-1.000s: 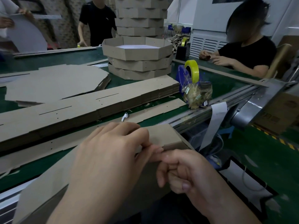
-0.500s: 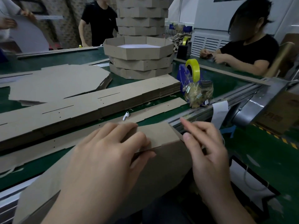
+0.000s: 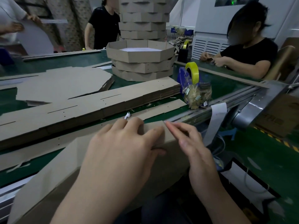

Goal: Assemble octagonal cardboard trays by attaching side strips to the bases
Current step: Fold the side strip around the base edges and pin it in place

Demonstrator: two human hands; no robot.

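Cardboard base (image 3: 48, 172) lies on the near table (image 3: 218, 84) edge, with a strip (image 3: 169, 168) folded down its near side. Left hand (image 3: 123, 147) presses flat on top, fingers spread. Right hand (image 3: 192, 143) touches the right corner, fingers straight and slightly apart.

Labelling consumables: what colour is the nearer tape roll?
Yellow. The tape roll shows best in the head view.

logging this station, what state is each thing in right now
left hand: pressing flat on the cardboard piece
right hand: fingers straight, touching its corner
cardboard piece: folded along a crease, unfinished
top tray: assembled, stacked on others
side strips: flat, stacked
tape roll: standing on edge
earbud: lying loose
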